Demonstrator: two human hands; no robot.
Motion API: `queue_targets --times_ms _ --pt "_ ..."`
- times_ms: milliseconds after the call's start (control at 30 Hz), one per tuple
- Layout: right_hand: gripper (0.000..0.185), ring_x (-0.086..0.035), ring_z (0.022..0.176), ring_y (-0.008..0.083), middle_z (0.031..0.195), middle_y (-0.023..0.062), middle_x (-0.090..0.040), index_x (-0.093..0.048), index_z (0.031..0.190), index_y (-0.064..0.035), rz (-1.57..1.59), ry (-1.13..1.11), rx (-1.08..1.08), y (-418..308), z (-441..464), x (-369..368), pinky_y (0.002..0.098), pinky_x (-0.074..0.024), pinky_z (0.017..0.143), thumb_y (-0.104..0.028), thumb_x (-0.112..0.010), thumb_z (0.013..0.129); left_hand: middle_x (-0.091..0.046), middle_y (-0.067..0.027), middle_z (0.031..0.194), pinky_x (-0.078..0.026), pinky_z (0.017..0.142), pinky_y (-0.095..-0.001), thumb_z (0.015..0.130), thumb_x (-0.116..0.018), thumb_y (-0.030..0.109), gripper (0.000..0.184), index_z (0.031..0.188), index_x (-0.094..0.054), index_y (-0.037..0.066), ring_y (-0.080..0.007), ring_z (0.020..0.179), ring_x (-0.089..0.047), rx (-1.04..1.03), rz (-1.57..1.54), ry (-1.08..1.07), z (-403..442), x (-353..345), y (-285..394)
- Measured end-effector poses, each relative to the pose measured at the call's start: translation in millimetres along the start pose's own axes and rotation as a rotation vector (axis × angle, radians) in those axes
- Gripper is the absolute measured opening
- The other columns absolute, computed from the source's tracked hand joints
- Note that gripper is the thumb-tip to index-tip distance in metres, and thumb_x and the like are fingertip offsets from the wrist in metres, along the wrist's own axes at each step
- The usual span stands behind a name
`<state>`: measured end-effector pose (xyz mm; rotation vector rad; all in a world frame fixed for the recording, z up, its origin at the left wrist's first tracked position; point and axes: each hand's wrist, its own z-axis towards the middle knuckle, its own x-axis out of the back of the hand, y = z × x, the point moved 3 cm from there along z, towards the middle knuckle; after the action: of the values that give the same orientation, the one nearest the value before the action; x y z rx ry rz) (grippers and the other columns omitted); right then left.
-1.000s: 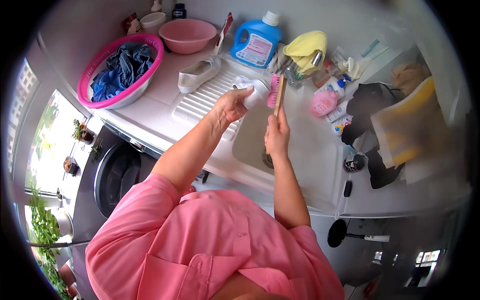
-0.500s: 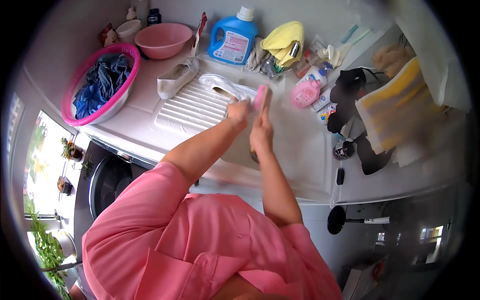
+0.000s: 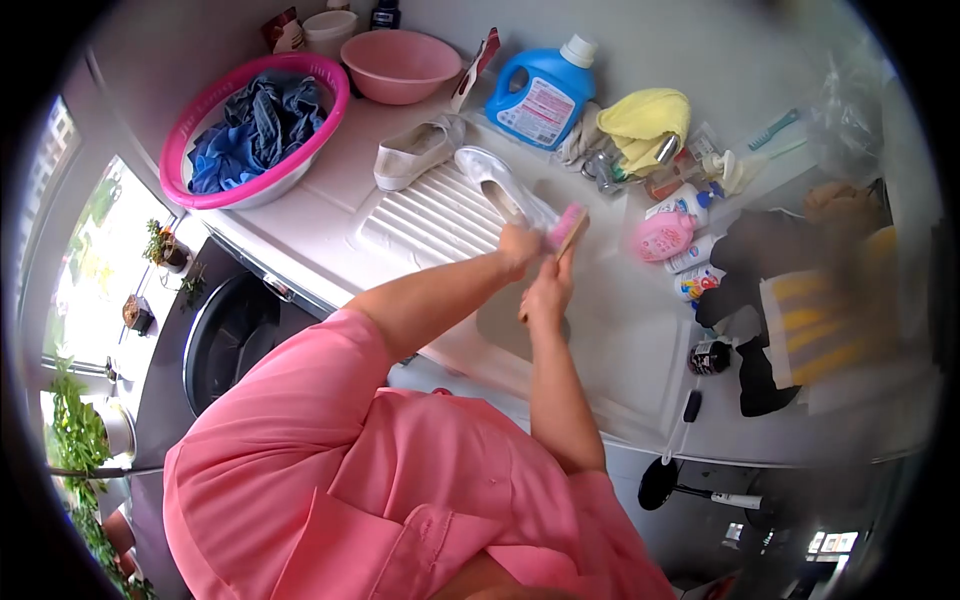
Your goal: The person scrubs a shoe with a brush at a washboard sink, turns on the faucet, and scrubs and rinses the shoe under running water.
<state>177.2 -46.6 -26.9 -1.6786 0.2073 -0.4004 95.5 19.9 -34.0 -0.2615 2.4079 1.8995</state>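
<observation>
White canvas-like material makes up the shoe [image 3: 532, 207], which slants from the ridged drainboard [image 3: 415, 228] out over the edge of the sink [image 3: 622, 350], its near end by the person's hands. The left hand [image 3: 518, 248] is closed on that near end, some of its fingers apparently at the opening, though how deep they reach is hidden. The right hand [image 3: 547, 297] grips the wooden handle of a brush [image 3: 567, 227], whose pink bristles face the near end and seem to touch it; blur there leaves the exact contact hard to tell. The step in hand looks like brushing the outside of that end. Another stroke would call for a firm left hold, so the shoe does not swing or slide on the ridges, and for the right wrist to keep the bristles flat along the curve, clear of the left fingers. Reaching a different side would call for turning the shoe first. A second pale shoe [image 3: 400, 170] sits just beside, at the board's upper edge, near the blue bottle [image 3: 540, 108].
</observation>
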Motion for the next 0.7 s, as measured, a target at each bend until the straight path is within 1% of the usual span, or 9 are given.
queue_targets --times_ms 33,67,200,267,333,400,433,533,700 --pt "0.053 -0.039 0.040 0.0109 0.070 0.0046 -0.048 -0.026 0.143 -0.0235 -0.024 -0.021 0.026 -17.8 10.9 0.1 0.0268 -0.0346 0.035 -0.022 -0.041 0.092 -0.061 -0.0272 0.093 -0.050 0.065 -0.0387 0.076 -0.054 0.012 0.041 0.111 -0.051 -0.009 -0.0328 0.080 -0.063 -0.081 -0.001 0.021 13.2 -4.9 -17.3" --pt "0.054 -0.044 0.042 0.0132 0.079 0.0098 -0.057 -0.026 0.144 -0.0214 0.008 -0.063 -0.100 -26.6 12.1 5.0 0.0295 -0.0378 0.037 -0.024 -0.040 0.092 -0.061 -0.0272 0.093 -0.050 0.065 -0.0387 0.076 -0.054 0.012 0.041 0.111 -0.051 -0.009 -0.0328 0.080 -0.063 -0.084 -0.004 0.026 29.3 -8.0 -34.5" --pt "0.054 -0.038 0.039 0.0103 0.063 0.0039 -0.046 -0.027 0.143 -0.0242 0.081 -0.071 0.002 -23.6 -25.2 -13.8 0.0271 -0.0335 0.034 -0.025 -0.041 0.091 -0.061 -0.0280 0.093 -0.049 0.066 -0.0400 0.075 -0.056 0.014 0.036 0.104 -0.054 -0.008 -0.0359 0.084 -0.063 -0.053 0.040 0.063 40.9 -2.3 -1.0" --pt "0.053 -0.035 0.038 0.0098 0.058 0.0002 -0.037 -0.030 0.142 -0.0238 0.229 -0.045 -0.160 -20.5 -26.3 -13.4 0.0259 -0.0324 0.034 -0.025 -0.043 0.091 -0.058 -0.0173 0.072 -0.044 0.046 -0.0365 0.079 -0.052 0.010 0.021 0.095 -0.052 -0.004 -0.0240 0.058 -0.058 -0.087 0.095 -0.001 40.6 -4.1 -0.7" --pt "0.050 -0.032 0.038 0.0089 0.056 -0.0003 -0.035 -0.034 0.139 -0.0249 0.264 -0.039 -0.179 -12.5 26.8 -0.6 0.0248 -0.0315 0.034 -0.024 -0.044 0.090 -0.059 -0.0179 0.072 -0.045 0.045 -0.0368 0.079 -0.051 0.008 0.021 0.096 -0.052 -0.004 -0.0262 0.056 -0.058 -0.462 0.511 -0.138 47.0 -4.0 -8.9" --pt "0.047 -0.034 0.038 0.0089 0.056 -0.0007 -0.036 -0.038 0.137 -0.0266 0.167 -0.148 -0.286 -1.2 59.4 8.5 0.0250 -0.0315 0.033 -0.024 -0.045 0.090 -0.062 -0.0160 0.077 -0.048 0.052 -0.0387 0.077 -0.054 0.011 0.024 0.096 -0.056 -0.002 -0.0286 0.062 -0.061 -0.167 0.627 -0.274 19.4 3.7 25.7" --pt "0.047 -0.034 0.038 0.0089 0.056 -0.0007 -0.036 -0.038 0.137 -0.0266 0.163 -0.156 -0.278 -2.8 56.1 5.9 0.0250 -0.0315 0.033 -0.024 -0.045 0.090 -0.062 -0.0160 0.077 -0.048 0.052 -0.0387 0.077 -0.054 0.011 0.024 0.096 -0.056 -0.002 -0.0286 0.062 -0.061 -0.172 0.623 -0.265 21.5 7.1 32.2" --pt "0.046 -0.035 0.038 0.0089 0.056 -0.0010 -0.037 -0.039 0.136 -0.0282 0.128 -0.088 -0.333 3.7 29.8 -0.9 0.0248 -0.0310 0.033 -0.027 -0.047 0.091 -0.066 -0.0195 0.087 -0.053 0.070 -0.0402 0.069 -0.061 0.019 0.021 0.075 -0.068 0.001 -0.0329 0.082 -0.066 -0.422 1.087 -0.202 38.4 17.3 55.7" --pt "0.046 -0.035 0.037 0.0085 0.057 -0.0012 -0.040 -0.038 0.136 -0.0294 0.241 -0.103 -0.340 4.6 10.5 -5.7 0.0238 -0.0309 0.033 -0.032 -0.048 0.091 -0.066 -0.0184 0.092 -0.052 0.074 -0.0407 0.073 -0.058 0.022 0.025 0.089 -0.067 0.005 -0.0309 0.089 -0.065 -0.495 1.267 -0.141 58.4 35.1 86.3"
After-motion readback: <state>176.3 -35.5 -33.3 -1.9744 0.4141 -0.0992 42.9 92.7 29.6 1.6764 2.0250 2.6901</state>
